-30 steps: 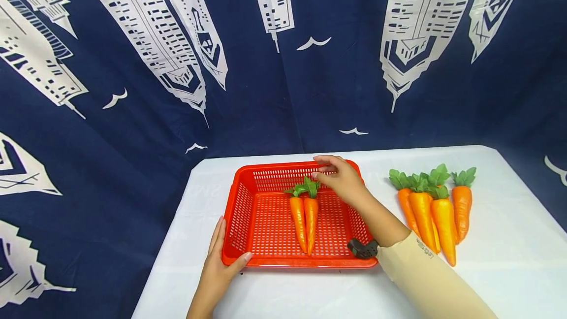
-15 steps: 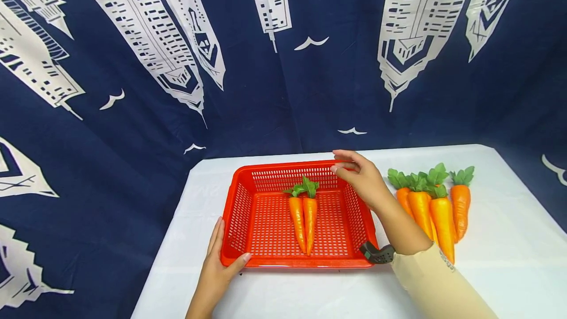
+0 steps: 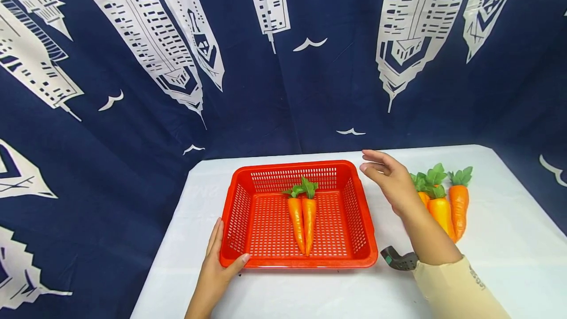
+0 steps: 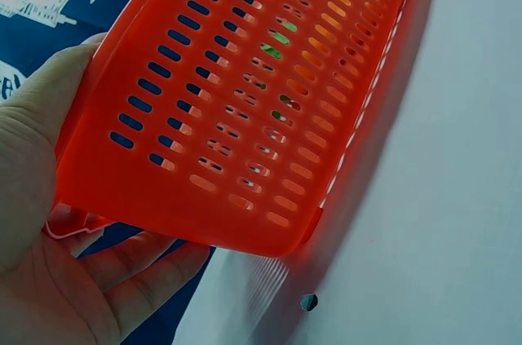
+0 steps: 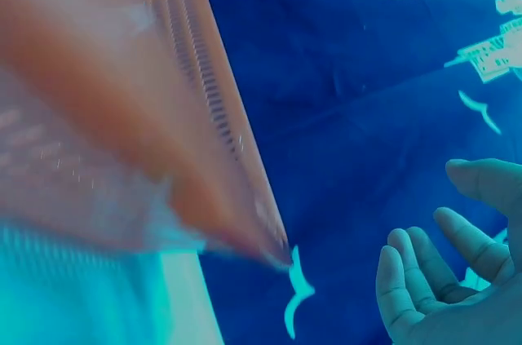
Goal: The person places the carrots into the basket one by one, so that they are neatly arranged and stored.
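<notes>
A red plastic basket [image 3: 305, 263] with slotted walls stands on the white table. Inside lie two orange carrots [image 3: 309, 220] with green leafy tops, side by side. My left hand [image 3: 212, 270] grips the near left corner, its thumb over the rim; in the left wrist view the fingers curve beneath the basket corner [image 4: 188, 206]. Just past the basket's right side, my right hand [image 3: 393, 181] hovers with nothing in it. Its fingers [image 5: 393, 288] are loosely bent. More carrots [image 3: 459, 206] lie to the right, partly hidden behind my right hand and forearm.
The white tabletop [image 3: 283, 294] carries everything. Behind it hangs a dark blue cloth [image 3: 248, 112] printed with white buildings and birds. A dark device [image 3: 400, 260] sits at my right wrist, by the beige sleeve [image 3: 460, 284].
My right hand has moved right, from above the basket's far right part to outside it, and now covers part of the carrot pile. My left hand and the basketed carrots stay put.
</notes>
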A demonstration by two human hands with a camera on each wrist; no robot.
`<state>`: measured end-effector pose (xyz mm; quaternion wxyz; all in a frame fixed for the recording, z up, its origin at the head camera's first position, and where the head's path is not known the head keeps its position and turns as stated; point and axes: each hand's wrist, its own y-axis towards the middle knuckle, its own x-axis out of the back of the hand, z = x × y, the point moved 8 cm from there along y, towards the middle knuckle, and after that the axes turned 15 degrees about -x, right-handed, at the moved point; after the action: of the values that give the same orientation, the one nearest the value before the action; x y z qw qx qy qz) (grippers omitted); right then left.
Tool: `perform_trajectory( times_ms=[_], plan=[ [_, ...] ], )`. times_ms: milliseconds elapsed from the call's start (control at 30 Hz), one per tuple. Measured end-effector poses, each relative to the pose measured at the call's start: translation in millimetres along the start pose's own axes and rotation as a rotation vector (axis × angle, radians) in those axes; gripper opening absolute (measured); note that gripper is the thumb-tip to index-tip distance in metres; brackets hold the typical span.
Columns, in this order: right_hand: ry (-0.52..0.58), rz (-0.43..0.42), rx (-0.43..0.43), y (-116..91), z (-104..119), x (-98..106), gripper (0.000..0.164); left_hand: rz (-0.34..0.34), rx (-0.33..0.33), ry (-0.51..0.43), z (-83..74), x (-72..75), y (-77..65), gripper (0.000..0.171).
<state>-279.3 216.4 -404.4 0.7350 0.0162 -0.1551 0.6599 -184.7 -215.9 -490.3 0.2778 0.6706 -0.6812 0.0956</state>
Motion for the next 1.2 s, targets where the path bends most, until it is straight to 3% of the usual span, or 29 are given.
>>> perform_trajectory(
  times_ms=[300, 567, 967, 1200],
  plan=[
    [-0.035, -0.068, -0.106, -2.1, -29.1, 36.5, 0.060, 0.000, -0.006, 0.004, -1.7, 0.1, 0.1, 0.107],
    [-0.075, -0.152, -0.137, -6.8, -51.3, 63.4, 0.062, 0.001, 0.009, 0.006, 1.7, -1.3, 1.2, 0.109],
    [-0.207, -0.216, -0.255, -14.9, -87.7, 83.7, 0.066, 0.005, 0.005, 0.001, 0.2, 0.3, -0.1, 0.108],
    [-0.246, -0.235, -0.275, -17.9, -102.3, 90.0, 0.072, 0.010, 0.010, -0.013, 1.1, -0.4, 0.2, 0.109]
  ],
)
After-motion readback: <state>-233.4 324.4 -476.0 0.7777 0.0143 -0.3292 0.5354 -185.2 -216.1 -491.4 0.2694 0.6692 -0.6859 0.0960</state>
